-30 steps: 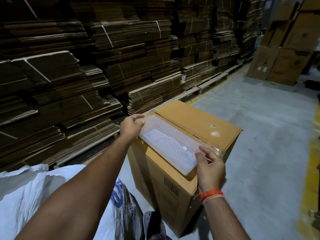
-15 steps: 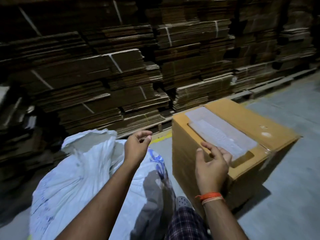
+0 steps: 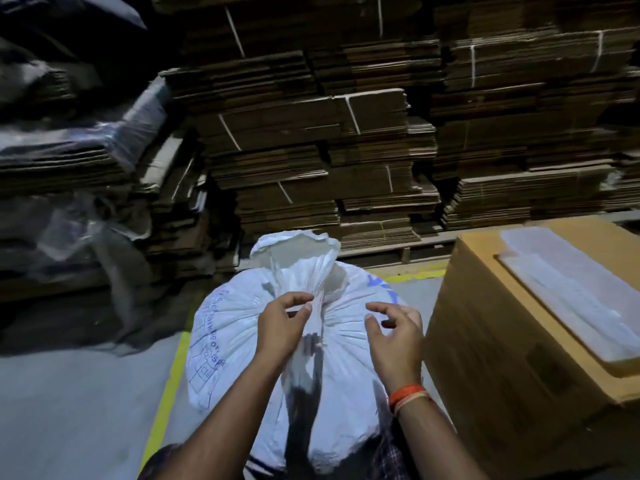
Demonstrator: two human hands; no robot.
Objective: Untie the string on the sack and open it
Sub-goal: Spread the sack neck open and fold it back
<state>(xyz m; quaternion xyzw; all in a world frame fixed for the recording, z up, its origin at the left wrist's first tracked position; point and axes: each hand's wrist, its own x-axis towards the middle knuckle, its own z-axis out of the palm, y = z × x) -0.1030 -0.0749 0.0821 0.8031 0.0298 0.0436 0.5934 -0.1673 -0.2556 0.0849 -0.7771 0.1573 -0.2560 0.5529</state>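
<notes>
A white woven sack (image 3: 242,341) with blue print stands on the floor right in front of me. Its top is gathered into a tight neck (image 3: 317,289), and the loose mouth flares out above the tie. My left hand (image 3: 280,323) is at the neck, thumb and forefinger pinched together on the string at the tie; the string itself is hard to make out. My right hand (image 3: 394,330), with an orange band on its wrist, hovers just right of the neck, fingers curled and apart, holding nothing.
A closed cardboard box (image 3: 502,341) stands close on the right with a translucent plastic tray (image 3: 571,299) on top. Tall stacks of flattened cartons (image 3: 346,133) on pallets fill the back. Plastic-wrapped stacks (image 3: 86,140) sit at left. A yellow line (image 3: 166,393) runs along the floor.
Both hands have left the plastic tray on the box and come over to the sack's tied neck. My view has swung left from the box to the sack.
</notes>
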